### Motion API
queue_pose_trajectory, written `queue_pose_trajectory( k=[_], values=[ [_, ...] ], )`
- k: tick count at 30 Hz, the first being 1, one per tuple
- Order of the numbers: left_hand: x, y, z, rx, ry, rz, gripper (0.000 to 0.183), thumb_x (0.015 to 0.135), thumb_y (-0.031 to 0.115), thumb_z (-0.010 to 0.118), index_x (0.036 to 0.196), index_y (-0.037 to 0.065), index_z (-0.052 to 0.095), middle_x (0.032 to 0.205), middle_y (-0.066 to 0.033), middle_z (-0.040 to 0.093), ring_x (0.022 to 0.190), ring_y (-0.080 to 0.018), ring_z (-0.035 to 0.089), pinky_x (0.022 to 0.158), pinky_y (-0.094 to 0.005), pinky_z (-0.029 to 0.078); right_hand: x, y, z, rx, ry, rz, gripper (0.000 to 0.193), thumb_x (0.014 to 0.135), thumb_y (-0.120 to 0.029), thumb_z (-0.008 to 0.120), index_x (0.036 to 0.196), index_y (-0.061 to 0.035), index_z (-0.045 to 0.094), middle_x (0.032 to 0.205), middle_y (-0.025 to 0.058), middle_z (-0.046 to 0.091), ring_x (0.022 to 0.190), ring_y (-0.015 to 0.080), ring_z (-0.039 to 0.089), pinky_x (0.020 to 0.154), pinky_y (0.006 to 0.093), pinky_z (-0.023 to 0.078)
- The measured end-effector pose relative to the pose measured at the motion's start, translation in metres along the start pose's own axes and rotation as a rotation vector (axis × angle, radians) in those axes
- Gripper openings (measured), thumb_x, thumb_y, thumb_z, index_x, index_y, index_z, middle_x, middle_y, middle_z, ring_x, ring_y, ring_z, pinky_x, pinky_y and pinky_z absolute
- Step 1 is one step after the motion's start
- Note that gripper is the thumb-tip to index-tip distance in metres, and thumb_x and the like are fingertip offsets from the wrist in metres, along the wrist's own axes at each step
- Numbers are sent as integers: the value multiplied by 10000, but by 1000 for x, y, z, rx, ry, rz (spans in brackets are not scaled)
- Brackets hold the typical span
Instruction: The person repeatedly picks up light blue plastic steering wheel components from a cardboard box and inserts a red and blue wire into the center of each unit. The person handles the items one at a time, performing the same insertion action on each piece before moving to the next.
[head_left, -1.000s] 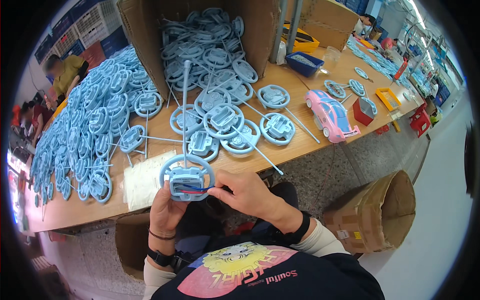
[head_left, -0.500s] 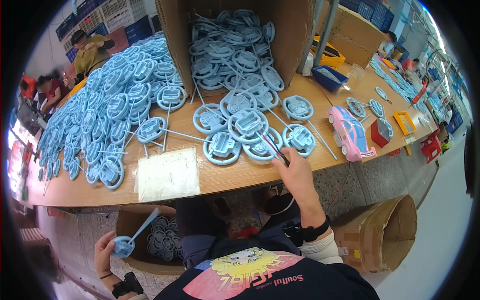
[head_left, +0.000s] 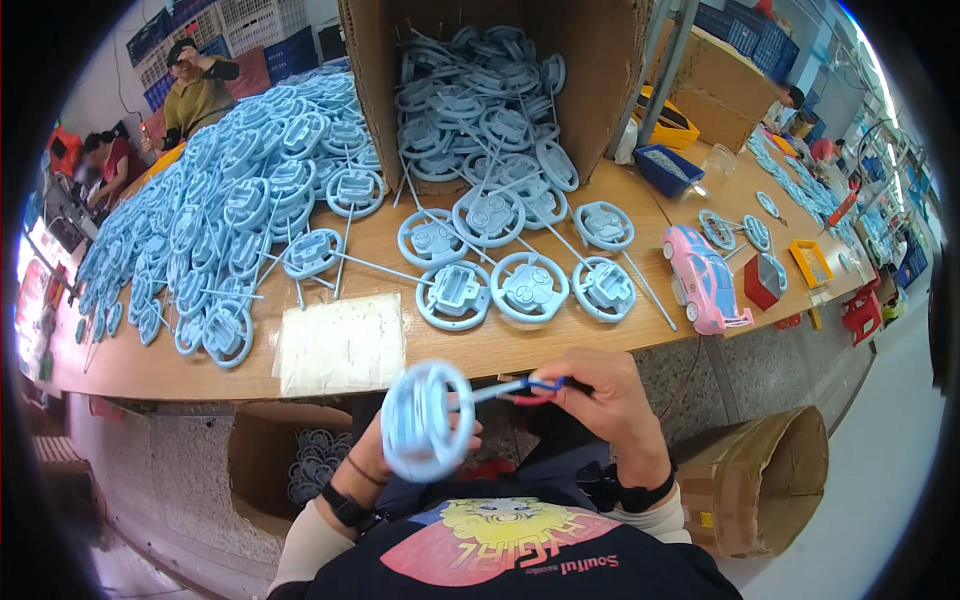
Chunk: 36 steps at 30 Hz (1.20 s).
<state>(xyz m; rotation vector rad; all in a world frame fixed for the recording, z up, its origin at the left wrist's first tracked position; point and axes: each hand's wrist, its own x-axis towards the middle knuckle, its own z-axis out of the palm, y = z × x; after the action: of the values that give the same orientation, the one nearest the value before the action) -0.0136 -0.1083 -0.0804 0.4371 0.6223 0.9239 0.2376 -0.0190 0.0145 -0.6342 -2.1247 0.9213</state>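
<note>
A light blue toy steering wheel (head_left: 428,420) with a thin rod is raised in front of my body, smeared by motion. My left hand (head_left: 372,440) is behind it and closed on it, its fingers partly hidden by the rim. To the right, my right hand (head_left: 605,395) is closed on a thin red-and-blue item (head_left: 545,384), whose kind I cannot make out. That item meets the end of the wheel's rod. Several more such wheels lie on the table just beyond my hands, among them one face-up wheel (head_left: 530,287) and one hollow-side-up wheel (head_left: 453,292).
A big heap of wheels (head_left: 250,190) covers the table's left. A cardboard box (head_left: 625,90) on its side holds more. A whitish sheet (head_left: 340,345), pink toy car (head_left: 702,280), blue bin (head_left: 665,168) and red box (head_left: 762,281) share the tabletop. Below stand two cartons (head_left: 255,480), (head_left: 790,480). People sit beyond.
My left hand has come up from over the lower left carton to my middle. My right hand has drawn back from the table, and the top wheel of the front group is gone from there.
</note>
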Motion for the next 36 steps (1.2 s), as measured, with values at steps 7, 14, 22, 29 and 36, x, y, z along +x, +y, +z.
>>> queue_pose_trajectory(
  k=[7, 14, 22, 29, 36],
  values=[
    [-29, 10, 1, 165, 60, -17, 807, 872, 630, 328, 1111, -109, 548, 1039, -212, 619, 928, -296, 617, 871, -364, 476, -12, 2, 1, -9, -194, 97, 165, 736, -75, 678, 895, -50, 640, 749, 88, 627, 636, 237, 598, 557, 292, 446],
    [-56, 47, 9, 643, 113, 98, 396, 858, 312, 620, 1096, -3, 601, 926, -28, 636, 811, -90, 572, 708, -229, 461, -1, -1, 17, -26, -126, 214, 202, 776, -130, 676, 957, -61, 619, 720, 77, 592, 576, 207, 572, 534, 261, 434],
    [-30, 39, 24, 233, 358, 482, 304, 909, 151, 542, 1148, -36, 534, 961, -64, 628, 821, -109, 601, 702, -244, 495, 1, -10, 50, -275, -103, 69, 162, 843, -226, 606, 827, -78, 543, 731, 80, 589, 626, 276, 591, 500, 350, 446],
    [-17, 30, 25, 224, 355, 482, 298, 922, 136, 515, 1163, -38, 521, 986, -71, 625, 855, -116, 604, 734, -258, 505, 3, 2, 53, -372, -67, -18, 154, 800, -200, 656, 800, -72, 570, 694, 81, 587, 598, 268, 588, 506, 344, 437],
    [-12, 26, 14, 186, 325, 452, 293, 930, 148, 499, 1160, -32, 521, 1001, -71, 623, 859, -124, 609, 753, -271, 508, 8, 3, 45, -324, -120, -26, 182, 828, -237, 606, 797, -78, 522, 711, 86, 579, 645, 292, 587, 525, 370, 444]
  ],
)
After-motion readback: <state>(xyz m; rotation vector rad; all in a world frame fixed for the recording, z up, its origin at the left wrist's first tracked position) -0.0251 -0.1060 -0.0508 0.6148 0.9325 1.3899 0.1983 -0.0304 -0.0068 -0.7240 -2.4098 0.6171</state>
